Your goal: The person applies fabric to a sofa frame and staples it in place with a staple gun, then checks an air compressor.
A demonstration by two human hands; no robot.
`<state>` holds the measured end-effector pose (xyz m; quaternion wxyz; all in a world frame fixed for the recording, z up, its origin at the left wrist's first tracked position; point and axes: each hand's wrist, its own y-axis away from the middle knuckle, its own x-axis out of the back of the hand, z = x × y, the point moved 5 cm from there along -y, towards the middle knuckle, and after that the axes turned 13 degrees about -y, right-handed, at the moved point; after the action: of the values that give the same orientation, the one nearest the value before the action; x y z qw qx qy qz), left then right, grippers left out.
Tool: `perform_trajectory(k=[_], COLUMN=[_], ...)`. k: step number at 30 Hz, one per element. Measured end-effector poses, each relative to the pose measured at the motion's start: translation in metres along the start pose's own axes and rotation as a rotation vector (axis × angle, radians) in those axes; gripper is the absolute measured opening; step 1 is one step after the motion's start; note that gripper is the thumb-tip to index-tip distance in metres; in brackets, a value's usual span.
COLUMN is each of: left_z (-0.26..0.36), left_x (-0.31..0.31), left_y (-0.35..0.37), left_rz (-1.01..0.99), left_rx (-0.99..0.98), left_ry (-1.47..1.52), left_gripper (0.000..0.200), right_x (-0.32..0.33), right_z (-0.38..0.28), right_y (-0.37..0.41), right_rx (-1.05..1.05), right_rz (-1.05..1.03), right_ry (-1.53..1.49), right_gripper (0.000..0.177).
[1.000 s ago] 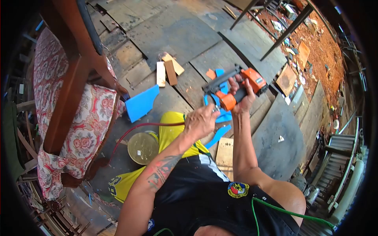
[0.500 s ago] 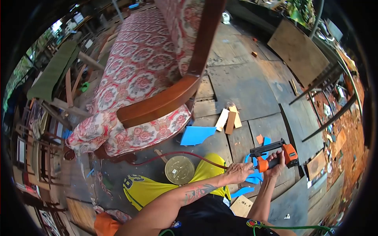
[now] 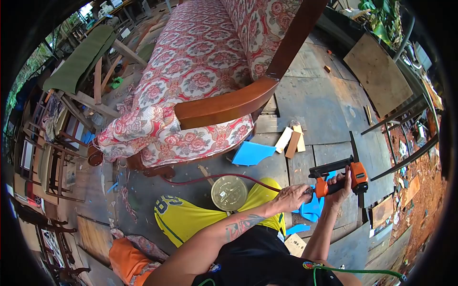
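My right hand [image 3: 341,191] is wrapped round the black handle of an orange and black air nail gun [image 3: 361,175]. The gun is held in the air with its long black magazine toward the sofa. At the rear end of its handle, my left hand [image 3: 292,197] is closed on the hose fitting [image 3: 309,191]. A dark red air hose [image 3: 224,178] runs from there across my lap to the floor by the sofa. Blue foam scraps [image 3: 312,209] lie beneath the gun. A round clear-lidded tub [image 3: 229,193] rests between my legs.
A floral sofa [image 3: 186,71] with a curved wooden armrest [image 3: 224,108] stands in front. Small wood blocks [image 3: 292,143] and a blue foam piece [image 3: 252,153] lie beside it. A board [image 3: 377,74] leans at the right. Wooden frames and a green-covered bench [image 3: 78,59] are at the left.
The view has shifted, so the sofa sits further right and higher. The nail gun has turned slightly in my right hand, and its black nose shows. My left hand stays on the fitting.
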<state>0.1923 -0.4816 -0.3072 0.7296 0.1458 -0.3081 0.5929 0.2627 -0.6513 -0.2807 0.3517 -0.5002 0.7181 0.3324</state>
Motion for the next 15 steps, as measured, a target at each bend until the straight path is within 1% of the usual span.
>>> perform_trajectory(k=[3,5,7,9,10,11,13,14,15], left_z=[0.001,0.0,-0.003,-0.008,-0.011,-0.014,-0.037,-0.044,-0.036], left_x=[0.009,0.015,0.024,0.03,0.037,0.042,0.044,0.055,0.082], left_y=[0.003,0.005,0.006,0.009,0.011,0.014,0.031,0.047,0.061], left_rz=[0.044,0.035,0.027,0.02,0.034,-0.013,-0.062,0.096,0.149], left_rx=[-0.018,-0.02,-0.019,-0.008,0.034,0.008,0.212,0.147,0.172], left_ry=[0.038,0.047,0.058,0.03,-0.028,-0.07,-0.031,-0.084,-0.209], left_gripper=[0.034,0.036,0.037,0.037,0.036,0.035,0.038,0.044,0.049], right_x=[-0.023,-0.032,-0.042,-0.046,-0.043,-0.038,-0.019,-0.017,-0.018], right_z=[0.002,0.006,0.013,0.02,0.026,0.034,0.049,0.054,0.057], right_y=[0.007,0.01,0.013,0.012,0.009,0.006,-0.005,-0.006,-0.008], right_rx=[0.006,-0.016,-0.039,-0.022,-0.031,-0.059,-0.143,-0.177,-0.204], right_rz=[-0.07,-0.117,-0.143,0.01,0.023,0.057,0.096,0.074,0.045], right_ry=[0.05,0.057,0.033,0.051,0.042,0.014,-0.017,-0.014,-0.021], right_gripper=[0.041,0.043,0.041,0.034,0.033,0.026,0.021,0.019,0.018])
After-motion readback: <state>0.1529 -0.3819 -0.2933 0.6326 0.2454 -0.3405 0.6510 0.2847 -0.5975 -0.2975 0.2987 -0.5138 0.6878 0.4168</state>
